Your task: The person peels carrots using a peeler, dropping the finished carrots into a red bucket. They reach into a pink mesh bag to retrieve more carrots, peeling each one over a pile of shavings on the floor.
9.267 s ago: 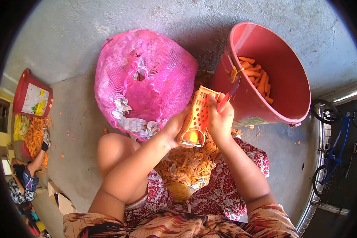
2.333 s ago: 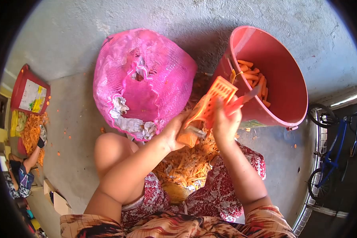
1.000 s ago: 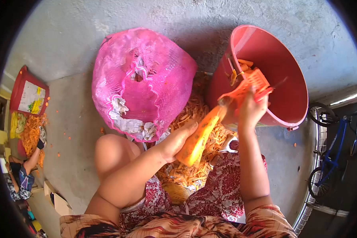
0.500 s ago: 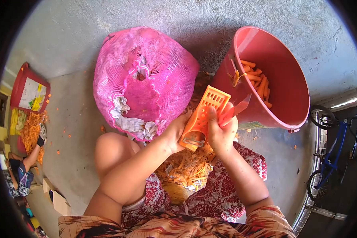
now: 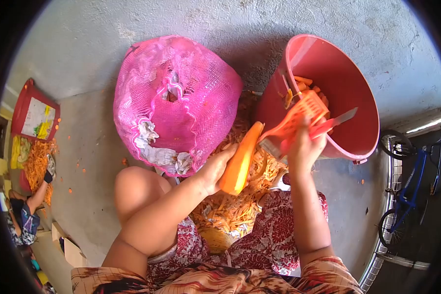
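My left hand is wrapped round a bright orange carrot, which is tilted with its narrow end up and to the right. My right hand grips an orange plastic peeler with slots in its flat body, blurred by motion. Held in that same hand is a knife with a red handle, its blade pointing right across the bucket's rim. Peeler and carrot are apart. Below the hands, a heap of carrot peelings lies between my legs. Peeled carrots rest inside the large red bucket.
A pink mesh sack with crumpled paper stands ahead on the left. At far left, another person sits beside more peelings and a red bucket. A blue bicycle is on the right.
My right hand has moved right, carrying the peeler and knife away from the carrot toward the bucket. The carrot in my left hand now shows, no longer covered by the peeler.
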